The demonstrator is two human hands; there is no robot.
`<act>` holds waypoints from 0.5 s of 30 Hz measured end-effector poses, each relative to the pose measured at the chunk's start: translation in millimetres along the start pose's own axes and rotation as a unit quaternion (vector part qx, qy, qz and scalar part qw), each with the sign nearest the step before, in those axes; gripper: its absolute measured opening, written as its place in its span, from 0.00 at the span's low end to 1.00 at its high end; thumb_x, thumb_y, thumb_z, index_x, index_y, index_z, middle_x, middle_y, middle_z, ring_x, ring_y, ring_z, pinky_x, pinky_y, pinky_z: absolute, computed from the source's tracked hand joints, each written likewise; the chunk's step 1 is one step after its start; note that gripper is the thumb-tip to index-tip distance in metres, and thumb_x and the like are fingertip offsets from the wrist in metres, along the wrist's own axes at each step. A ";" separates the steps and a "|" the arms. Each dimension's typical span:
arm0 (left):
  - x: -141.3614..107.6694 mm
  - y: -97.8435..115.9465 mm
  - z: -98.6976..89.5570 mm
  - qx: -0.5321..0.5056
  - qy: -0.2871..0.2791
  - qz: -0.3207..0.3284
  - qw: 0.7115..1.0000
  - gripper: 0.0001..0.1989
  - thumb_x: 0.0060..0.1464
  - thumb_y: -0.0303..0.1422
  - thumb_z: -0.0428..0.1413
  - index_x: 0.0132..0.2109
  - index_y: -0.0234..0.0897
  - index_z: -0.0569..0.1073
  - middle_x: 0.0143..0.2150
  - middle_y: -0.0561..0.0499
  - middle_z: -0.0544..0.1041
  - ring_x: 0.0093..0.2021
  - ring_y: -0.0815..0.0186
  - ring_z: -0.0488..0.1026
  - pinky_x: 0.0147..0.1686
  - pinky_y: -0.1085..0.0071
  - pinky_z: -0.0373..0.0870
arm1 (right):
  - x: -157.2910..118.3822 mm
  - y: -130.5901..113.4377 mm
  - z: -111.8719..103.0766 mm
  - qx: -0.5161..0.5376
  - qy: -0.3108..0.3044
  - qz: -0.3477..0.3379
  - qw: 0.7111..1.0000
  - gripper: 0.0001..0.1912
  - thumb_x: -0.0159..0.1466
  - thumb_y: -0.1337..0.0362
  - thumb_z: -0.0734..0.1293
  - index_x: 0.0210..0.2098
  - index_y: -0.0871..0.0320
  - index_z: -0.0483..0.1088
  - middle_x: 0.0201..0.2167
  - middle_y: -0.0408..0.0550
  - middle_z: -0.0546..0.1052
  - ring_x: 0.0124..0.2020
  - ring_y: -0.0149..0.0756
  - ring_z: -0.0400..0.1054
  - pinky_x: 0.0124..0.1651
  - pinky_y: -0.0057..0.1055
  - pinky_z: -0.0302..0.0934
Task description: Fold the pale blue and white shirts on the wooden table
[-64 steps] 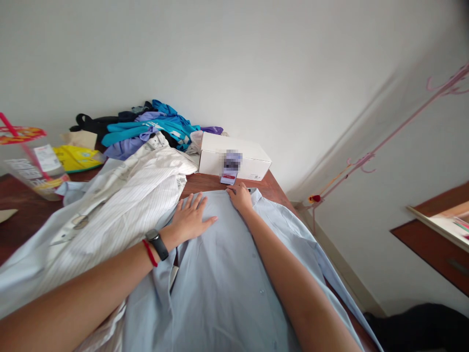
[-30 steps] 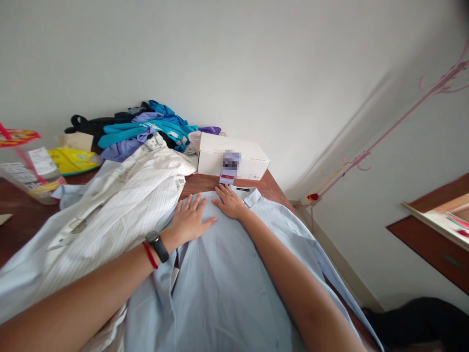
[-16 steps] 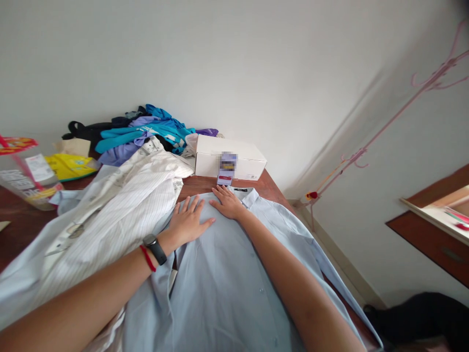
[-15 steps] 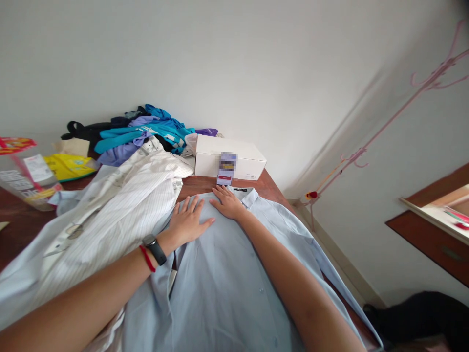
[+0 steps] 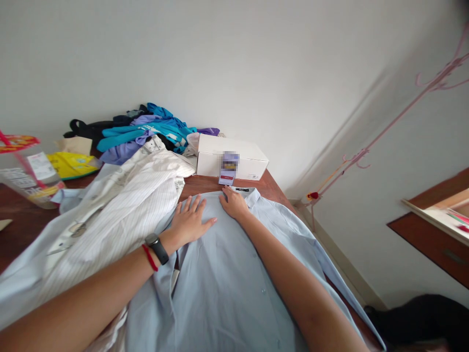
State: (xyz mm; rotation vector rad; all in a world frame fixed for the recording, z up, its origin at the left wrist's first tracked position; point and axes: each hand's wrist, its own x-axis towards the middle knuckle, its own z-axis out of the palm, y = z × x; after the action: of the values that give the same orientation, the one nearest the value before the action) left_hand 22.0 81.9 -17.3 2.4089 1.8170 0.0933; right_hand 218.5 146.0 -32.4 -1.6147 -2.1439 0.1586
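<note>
Shirt: plain light blue; neck label black. Second garment: white, finely striped. Watch: black. Wristband: red. Surface: reddish brown. Box: white. Packet: chiefly yellow. Clothing pile: turquoise, blue, lilac and black. Coat stand: pink. Wall: pale grey.

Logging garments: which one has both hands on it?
The light blue button-up shirt, spread out under the left hand and right hand, its black collar label showing; the striped white garment and heaped clothes lie bunched.
</note>
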 end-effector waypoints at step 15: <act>-1.3 0.2 -0.4 0.009 0.005 0.001 1.000 0.45 0.63 0.60 0.39 0.75 0.35 0.51 0.78 0.47 0.41 0.76 0.46 0.39 0.71 0.44 0.41 | -0.2 1.2 -1.4 -0.063 -0.067 -0.028 0.995 0.33 0.74 0.51 0.55 0.71 0.66 0.56 0.73 0.60 0.55 0.74 0.46 0.45 0.72 0.43 0.44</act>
State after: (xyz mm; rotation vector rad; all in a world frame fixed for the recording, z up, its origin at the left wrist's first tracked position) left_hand 21.7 80.6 -16.8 2.4274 1.8268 0.0889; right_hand 220.2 145.8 -31.6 -1.6531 -2.3421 0.1182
